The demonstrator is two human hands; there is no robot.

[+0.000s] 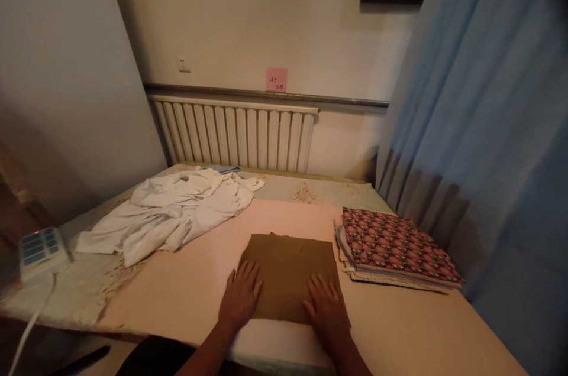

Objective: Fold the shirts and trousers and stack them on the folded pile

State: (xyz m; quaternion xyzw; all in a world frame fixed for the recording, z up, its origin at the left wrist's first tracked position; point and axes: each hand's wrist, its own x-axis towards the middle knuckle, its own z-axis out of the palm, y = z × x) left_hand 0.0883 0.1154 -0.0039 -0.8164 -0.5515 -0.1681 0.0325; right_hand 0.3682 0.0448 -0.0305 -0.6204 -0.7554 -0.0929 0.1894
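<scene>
We lay our left hand point(242, 300) and right hand point(327, 310) flat, open and loosely spread, on a brown, squarish cloth point(286, 272), apparently folded, near the table's point(337, 191) front edge. A neat, patterned fabric stack point(394, 245) sits toward the right edge, crumpled white cloth point(190, 207) toward the far left corner.

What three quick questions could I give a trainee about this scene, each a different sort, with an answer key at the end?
1. Multiple choice: What do the left hand and right hand both rest on? A) curtain B) brown cloth C) radiator
2. True or false: The white cloth lies in a crumpled heap.
3. Fill in: Seen from the person's side, the patterned cloth lies to the ____ of the brown cloth.

Key: 1. B; 2. True; 3. right
</scene>
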